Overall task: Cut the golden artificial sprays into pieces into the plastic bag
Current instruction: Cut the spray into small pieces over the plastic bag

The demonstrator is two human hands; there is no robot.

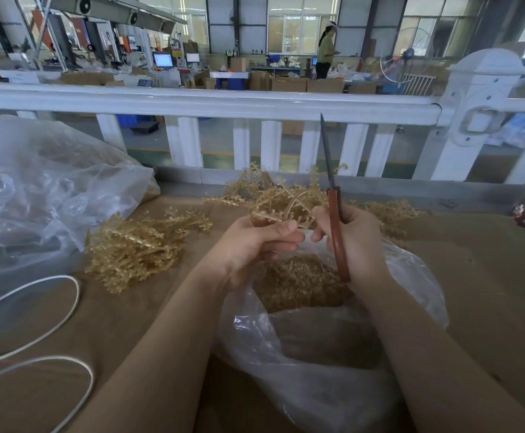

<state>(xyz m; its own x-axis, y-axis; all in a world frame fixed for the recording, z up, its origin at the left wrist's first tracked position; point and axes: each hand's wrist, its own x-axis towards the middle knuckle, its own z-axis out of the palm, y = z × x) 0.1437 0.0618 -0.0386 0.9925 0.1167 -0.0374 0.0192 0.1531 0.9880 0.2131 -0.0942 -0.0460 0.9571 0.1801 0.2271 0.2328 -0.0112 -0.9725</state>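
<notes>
There is one view only, taken from the head of the person at the table, so it looks forward and down along both forearms. It sits close over the work: the left hand [256, 242] and right hand [353, 242] fall near the middle of the picture, with the brown table [473, 276] spreading out below and to either side. The wide lens bends the white railing [205, 103] that crosses the upper part, and past it the view runs well out across the factory floor. No second view shares any of this.
</notes>
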